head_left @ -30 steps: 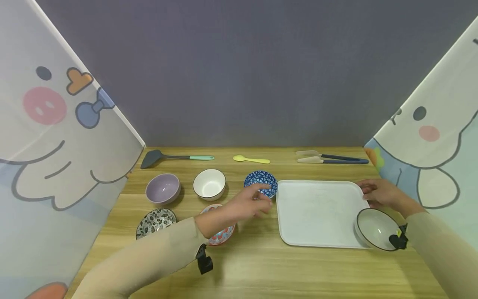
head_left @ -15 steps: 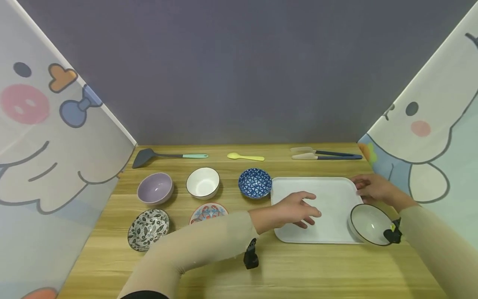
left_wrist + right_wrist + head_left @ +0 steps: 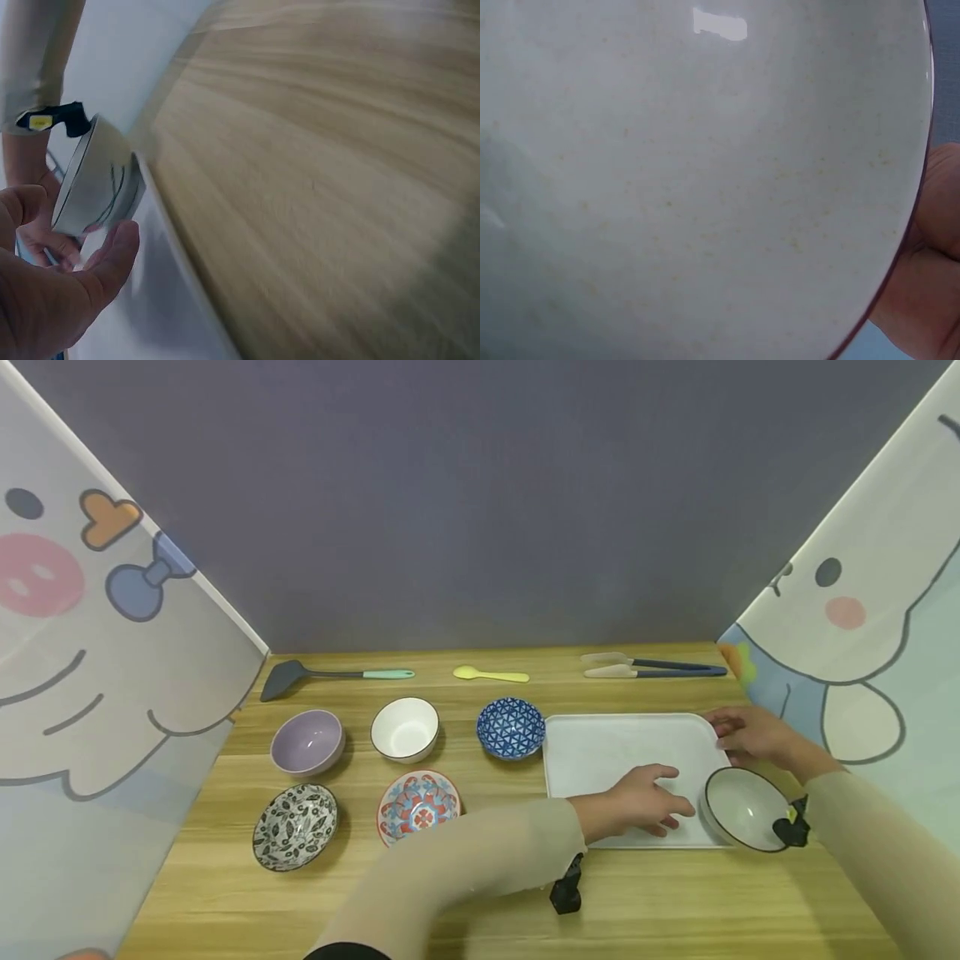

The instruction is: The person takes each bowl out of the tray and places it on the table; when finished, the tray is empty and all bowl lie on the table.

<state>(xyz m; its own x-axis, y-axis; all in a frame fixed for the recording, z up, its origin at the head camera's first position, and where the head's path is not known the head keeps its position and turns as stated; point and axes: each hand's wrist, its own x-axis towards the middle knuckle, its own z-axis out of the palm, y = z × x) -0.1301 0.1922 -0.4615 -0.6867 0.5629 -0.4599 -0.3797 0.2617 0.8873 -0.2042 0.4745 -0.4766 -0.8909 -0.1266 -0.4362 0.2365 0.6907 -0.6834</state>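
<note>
My left hand reaches over the white tray with fingers spread and nothing in them. Its fingertips point at a white bowl with a dark rim, a little apart in the head view. Tilted, the bowl overlaps the tray's right edge. In the left wrist view, the bowl's outside shows green line marks beyond the thumb and fingers. My right hand lies at the tray's far right corner with loosely bent fingers, behind the bowl. The bowl's inside fills most of the right wrist view, hiding much of that hand.
Left of the tray stand a blue patterned bowl, a white bowl, a purple bowl, a black-leaf bowl and a red-patterned bowl. Behind lie a spatula, a yellow spoon and tongs.
My left hand has moved right from beside the blue bowl, across the tray to near the tilted white bowl. My right hand stays at the tray's corner. The head view has shifted slightly.
</note>
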